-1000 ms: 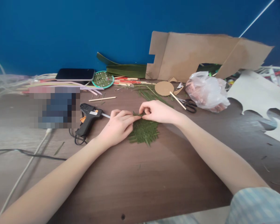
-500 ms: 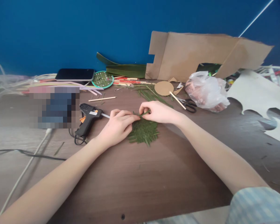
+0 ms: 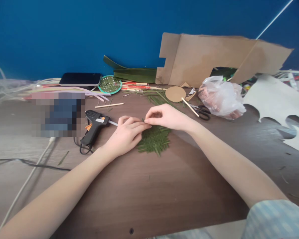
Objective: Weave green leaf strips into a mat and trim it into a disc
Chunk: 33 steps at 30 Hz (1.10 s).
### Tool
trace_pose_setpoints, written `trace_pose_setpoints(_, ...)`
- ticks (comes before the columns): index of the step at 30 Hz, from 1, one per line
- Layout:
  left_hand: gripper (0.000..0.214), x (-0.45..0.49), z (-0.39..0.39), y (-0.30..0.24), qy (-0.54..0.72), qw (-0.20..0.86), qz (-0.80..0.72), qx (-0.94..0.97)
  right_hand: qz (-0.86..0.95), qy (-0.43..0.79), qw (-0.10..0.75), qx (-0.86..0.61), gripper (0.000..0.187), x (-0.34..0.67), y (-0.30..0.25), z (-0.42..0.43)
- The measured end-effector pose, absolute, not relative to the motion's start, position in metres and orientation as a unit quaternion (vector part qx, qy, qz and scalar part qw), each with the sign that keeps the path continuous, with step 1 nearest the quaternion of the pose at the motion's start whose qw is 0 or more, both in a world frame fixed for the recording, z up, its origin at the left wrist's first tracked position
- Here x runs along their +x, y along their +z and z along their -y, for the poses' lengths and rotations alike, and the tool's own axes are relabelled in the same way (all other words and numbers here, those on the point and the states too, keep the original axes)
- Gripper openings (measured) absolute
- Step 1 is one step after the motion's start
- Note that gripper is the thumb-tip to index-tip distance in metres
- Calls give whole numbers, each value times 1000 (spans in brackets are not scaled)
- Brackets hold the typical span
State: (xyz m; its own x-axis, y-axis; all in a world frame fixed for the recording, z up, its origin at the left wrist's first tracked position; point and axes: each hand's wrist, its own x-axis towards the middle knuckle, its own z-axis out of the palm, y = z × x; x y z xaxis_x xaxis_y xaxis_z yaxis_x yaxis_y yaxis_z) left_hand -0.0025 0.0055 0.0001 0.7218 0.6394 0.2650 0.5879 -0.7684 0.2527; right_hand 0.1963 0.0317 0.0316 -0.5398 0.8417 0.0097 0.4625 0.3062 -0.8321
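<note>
The left hand (image 3: 126, 134) lies with its fingers (image 3: 139, 126) stretched flat and together, pressing on the near left edge of a woven green leaf mat (image 3: 155, 141) on the tabletop (image 3: 149, 186). The right hand (image 3: 168, 117) pinches thumb and forefinger shut on a thin leaf strip (image 3: 143, 119) at the mat's far edge, touching the left fingertips. A glue gun (image 3: 93, 126) lies just beyond the left hand, and scissors (image 3: 201, 111) lie past the right wrist.

I am holding my left arm in from 7 o'clock, left hand (image 3: 126, 134) lying palm-down, fingers stretching toward 2 o'clock; my right arm is angling in from 5 o'clock, right hand (image 3: 167, 117) pinching thumb against forefinger
</note>
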Motion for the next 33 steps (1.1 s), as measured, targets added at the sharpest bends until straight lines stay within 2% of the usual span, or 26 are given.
trace_pose_setpoints(18,45,-3,-6,-1,169,66,-334,925,777,433,234,-393,17,196,30,-33)
trace_pose_setpoints(27,38,-3,-7,-2,168,64,-345,921,740,486,247,-393,20,196,27,-33)
trace_pose_setpoints(33,34,-2,-6,-3,174,50,-350,919,737,462,253,-424,21,199,27,-36)
